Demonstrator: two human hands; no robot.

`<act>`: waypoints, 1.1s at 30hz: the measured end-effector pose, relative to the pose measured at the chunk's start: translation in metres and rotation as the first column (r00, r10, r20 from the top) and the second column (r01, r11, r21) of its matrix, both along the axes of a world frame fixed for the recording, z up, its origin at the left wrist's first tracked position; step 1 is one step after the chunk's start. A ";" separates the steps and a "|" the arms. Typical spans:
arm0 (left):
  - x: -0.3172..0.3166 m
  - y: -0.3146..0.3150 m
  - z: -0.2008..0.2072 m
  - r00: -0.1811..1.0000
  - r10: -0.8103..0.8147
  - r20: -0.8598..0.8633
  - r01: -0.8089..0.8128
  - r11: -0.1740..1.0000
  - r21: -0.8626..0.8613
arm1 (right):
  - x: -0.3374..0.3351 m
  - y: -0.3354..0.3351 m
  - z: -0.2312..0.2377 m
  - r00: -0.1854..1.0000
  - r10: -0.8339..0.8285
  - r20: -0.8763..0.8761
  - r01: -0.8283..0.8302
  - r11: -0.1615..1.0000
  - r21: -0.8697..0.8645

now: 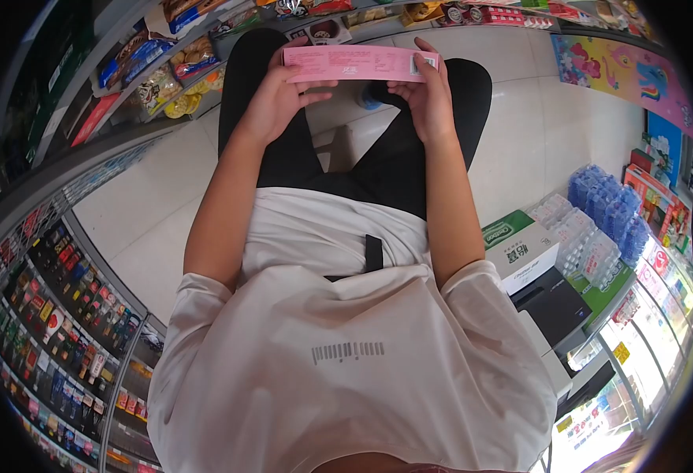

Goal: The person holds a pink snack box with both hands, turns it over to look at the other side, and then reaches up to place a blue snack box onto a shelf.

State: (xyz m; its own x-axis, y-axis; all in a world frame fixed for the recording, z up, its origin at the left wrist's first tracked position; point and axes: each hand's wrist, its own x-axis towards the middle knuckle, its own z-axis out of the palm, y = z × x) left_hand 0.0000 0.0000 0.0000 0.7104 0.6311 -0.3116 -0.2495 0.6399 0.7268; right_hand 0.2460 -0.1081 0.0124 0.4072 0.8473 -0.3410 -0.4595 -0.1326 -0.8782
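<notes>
A long, flat pink box (354,63) with small print and a barcode panel at its right end is held level above my knees. My left hand (278,96) grips its left end, fingers under the lower edge. Around the right end my right hand (428,96) is closed, with the thumb across the face by the barcode. Just beyond the box's left part, a dark package with a round picture (328,31) shows at the low shelf. What lies directly behind the box is hidden.
Shelves of bagged snacks (157,87) curve along the far and left sides. Bottle racks (63,315) stand at lower left. On my right are a green-and-white carton (520,248), shrink-wrapped bottles (583,236) and a dark box (553,303). Pale floor tiles (532,130) surround my legs.
</notes>
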 end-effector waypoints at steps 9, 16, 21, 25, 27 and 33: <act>0.000 0.005 -0.003 0.999 -0.012 0.042 0.011 1.000 0.003 | 0.001 0.002 0.002 1.000 -0.010 -0.009 0.010 1.000 0.027; 0.001 0.004 0.001 0.999 0.002 0.040 -0.002 1.000 0.004 | 0.001 0.001 0.002 1.000 -0.005 -0.013 0.005 0.998 0.055; 0.001 0.003 0.002 0.999 0.000 0.047 0.000 1.000 -0.002 | 0.001 0.000 0.003 1.000 0.003 0.019 -0.004 0.999 0.049; 0.001 0.003 0.000 0.998 0.005 0.066 -0.003 1.000 -0.029 | 0.000 -0.001 0.004 1.000 -0.001 0.008 0.000 0.997 0.072; 0.000 0.003 0.000 0.998 0.007 0.069 -0.004 0.999 -0.040 | 0.000 -0.001 0.004 1.000 -0.001 0.007 0.000 0.997 0.080; 0.001 0.002 0.002 0.997 0.013 0.077 -0.010 0.999 -0.040 | 0.000 -0.002 0.007 1.000 0.004 0.012 -0.005 0.997 0.083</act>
State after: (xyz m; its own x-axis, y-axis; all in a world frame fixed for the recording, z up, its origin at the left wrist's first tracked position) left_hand 0.0008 0.0016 0.0021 0.7262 0.6274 -0.2811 -0.3111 0.6645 0.6794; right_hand 0.2458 -0.1101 0.0192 0.4066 0.8744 -0.2649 -0.4489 -0.0614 -0.8915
